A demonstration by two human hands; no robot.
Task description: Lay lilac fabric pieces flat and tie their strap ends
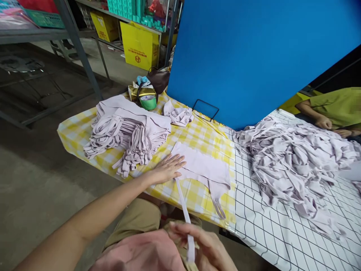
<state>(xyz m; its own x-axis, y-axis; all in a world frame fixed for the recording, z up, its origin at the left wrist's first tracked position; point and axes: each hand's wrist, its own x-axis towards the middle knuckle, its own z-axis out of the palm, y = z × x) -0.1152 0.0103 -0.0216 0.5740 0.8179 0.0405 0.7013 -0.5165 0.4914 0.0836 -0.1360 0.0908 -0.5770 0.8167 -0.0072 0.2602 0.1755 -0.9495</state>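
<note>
A pale lilac strappy top (204,165) lies flat on the yellow checked cloth. My left hand (169,169) rests on its left end, fingers stretched out and palm down. From that end a thin strap (182,201) runs toward my body, pulled fairly straight. My right hand (207,244), close to my lap, has its fingers closed round the strap, whose end hangs below them. The other strap (217,205) lies loose in a loop near the table's front edge. To the left is a neat stack of similar tops (132,124), with their straps hanging toward me.
A crumpled lilac piece (177,113) and green tape roll (148,101) lie at the back. A tall blue board (248,56) stands behind. On the right, a heap of lilac tops (296,158) covers the grid-patterned cloth (262,222). Beyond it are a co-worker's hands (324,122).
</note>
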